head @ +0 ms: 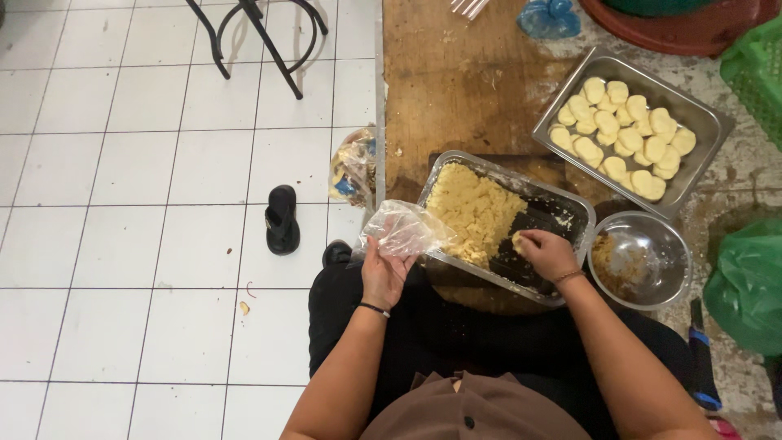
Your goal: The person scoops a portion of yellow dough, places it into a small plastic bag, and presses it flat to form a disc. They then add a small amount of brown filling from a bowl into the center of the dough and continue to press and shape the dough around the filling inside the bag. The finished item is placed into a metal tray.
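head view, one frame. left hand: palm up, fingers curled under a clear plastic sheet, holding it just beside the near-left corner of the crumb tray. right hand: fingers pinched narrow on a small lump of yellow dough, resting inside the tray. dark rectangular tray: left part heaped with yellow crumbly dough, right part scraped bare and dark. second metal tray: upper right, well apart from the hands, filled with pale shaped dough pieces. round steel bowl: just right of the right hand, brown crumbs at its left side. wooden board: under the trays. black sandal: on white tiled floor, left. green plastic bag: far right.
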